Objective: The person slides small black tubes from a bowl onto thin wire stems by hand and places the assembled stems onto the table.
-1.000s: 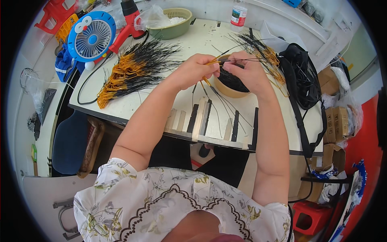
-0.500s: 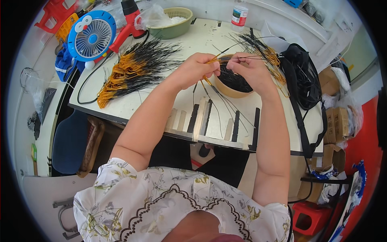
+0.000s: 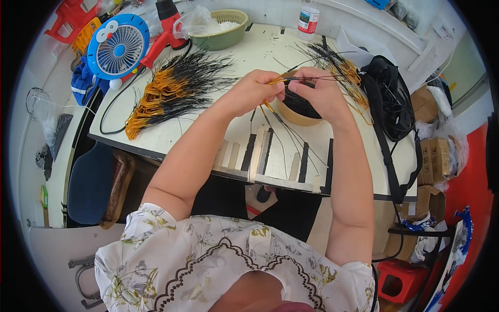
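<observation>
So, biggest first: a pale table (image 3: 262, 54) fills the middle. Up top, left of centre, there's a green basket (image 3: 222, 42) with white bits in it and a clear plastic bag (image 3: 200, 23) slumped over its rim. Mid-frame, a smaller tan bowl (image 3: 299, 119) holds a load of black strands (image 3: 302, 103). Left hand (image 3: 258, 91) is pinched tight on some wires (image 3: 276, 80), just above and left of the bowl; right hand's (image 3: 318, 92) fingertips meet the dark ends, can't tell if clamped. Wires are skinny, orange partway, then black, some dangling.
</observation>
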Available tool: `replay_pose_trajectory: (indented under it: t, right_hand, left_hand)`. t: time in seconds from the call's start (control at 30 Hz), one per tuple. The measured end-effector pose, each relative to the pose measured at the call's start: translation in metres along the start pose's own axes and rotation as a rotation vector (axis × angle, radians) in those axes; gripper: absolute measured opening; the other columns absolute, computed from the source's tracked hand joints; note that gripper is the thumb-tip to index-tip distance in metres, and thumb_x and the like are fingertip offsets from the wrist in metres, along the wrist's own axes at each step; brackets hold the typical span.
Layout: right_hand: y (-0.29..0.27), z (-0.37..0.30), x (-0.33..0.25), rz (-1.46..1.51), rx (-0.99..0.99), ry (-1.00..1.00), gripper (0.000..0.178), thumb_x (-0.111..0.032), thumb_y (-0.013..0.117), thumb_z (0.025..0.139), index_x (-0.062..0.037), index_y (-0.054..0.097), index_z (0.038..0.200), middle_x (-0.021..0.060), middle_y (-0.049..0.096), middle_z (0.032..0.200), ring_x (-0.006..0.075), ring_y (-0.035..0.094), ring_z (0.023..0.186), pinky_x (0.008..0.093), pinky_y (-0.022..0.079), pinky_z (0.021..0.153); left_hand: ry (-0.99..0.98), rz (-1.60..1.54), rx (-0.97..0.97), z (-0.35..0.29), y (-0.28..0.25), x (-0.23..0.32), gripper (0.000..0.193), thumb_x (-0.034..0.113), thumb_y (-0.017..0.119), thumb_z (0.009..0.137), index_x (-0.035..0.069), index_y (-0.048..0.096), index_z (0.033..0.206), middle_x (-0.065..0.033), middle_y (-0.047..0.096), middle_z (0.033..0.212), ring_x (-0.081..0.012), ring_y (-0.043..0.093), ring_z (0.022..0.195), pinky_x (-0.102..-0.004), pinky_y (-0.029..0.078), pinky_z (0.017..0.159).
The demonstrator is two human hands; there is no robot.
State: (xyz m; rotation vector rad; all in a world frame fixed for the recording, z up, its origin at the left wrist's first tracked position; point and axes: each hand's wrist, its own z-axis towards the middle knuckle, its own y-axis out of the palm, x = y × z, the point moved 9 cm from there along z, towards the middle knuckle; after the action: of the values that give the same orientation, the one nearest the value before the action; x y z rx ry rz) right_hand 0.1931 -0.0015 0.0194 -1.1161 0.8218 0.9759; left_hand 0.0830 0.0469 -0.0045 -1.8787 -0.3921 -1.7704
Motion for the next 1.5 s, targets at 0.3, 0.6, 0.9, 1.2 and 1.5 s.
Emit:
replay_pose_trajectory:
  t: [0.3,0.6,0.9,1.2,1.5]
  right_hand:
    - [-0.004,0.0,-0.002,0.1,0.034,0.015,0.007,-0.006,0.06,0.083,-0.0002,0.062,0.084,0.001,0.061,0.077,0.0083,0.054,0.072,0.0227,0.045,0.071]
    - [-0.002,0.0,0.005,-0.026,0.039,0.005,0.01,-0.006,0.063,0.079,0.0013,0.062,0.087,0.0025,0.062,0.081,0.0103,0.056,0.075,0.0237,0.046,0.074]
    - [-0.002,0.001,-0.014,-0.236,0.045,-0.129,0.012,-0.009,0.062,0.082,0.0013,0.06,0.087,0.0035,0.059,0.082,0.0107,0.056,0.074,0.024,0.045,0.068]
    - [0.039,-0.012,-0.02,-0.327,-0.185,0.046,0.038,-0.026,0.066,0.081,0.0032,0.061,0.104,0.0013,0.056,0.074,0.0083,0.049,0.06,0.0223,0.041,0.055]
    - [0.03,-0.011,-0.022,-0.289,-0.064,0.056,0.021,-0.013,0.058,0.082,-0.0005,0.056,0.066,-0.0015,0.05,0.055,0.0072,0.043,0.051,0.0241,0.033,0.048]
  left_hand:
    - [-0.01,-0.076,0.01,0.001,-0.001,-0.002,0.019,0.018,0.053,0.091,0.003,0.063,0.087,0.0005,0.059,0.076,-0.0056,0.042,0.062,-0.022,0.035,0.054]
    - [-0.016,-0.08,-0.003,0.002,0.003,-0.004,0.018,0.017,0.053,0.091,0.003,0.063,0.086,0.0014,0.057,0.074,-0.0056,0.041,0.061,-0.022,0.034,0.053]
    - [-0.023,-0.169,0.038,0.0,0.008,0.003,0.02,0.024,0.052,0.094,0.006,0.06,0.088,0.0067,0.043,0.065,-0.0016,0.034,0.057,-0.0179,0.024,0.047]
    - [0.103,-0.064,0.39,0.011,-0.033,-0.016,0.012,0.016,0.053,0.092,0.008,0.055,0.085,0.0041,0.048,0.067,-0.0021,0.038,0.057,-0.0184,0.027,0.045]
    - [0.109,-0.38,0.252,0.001,-0.018,0.006,0.012,0.019,0.057,0.091,0.008,0.057,0.086,0.0023,0.055,0.074,-0.0007,0.039,0.056,-0.0156,0.026,0.045]
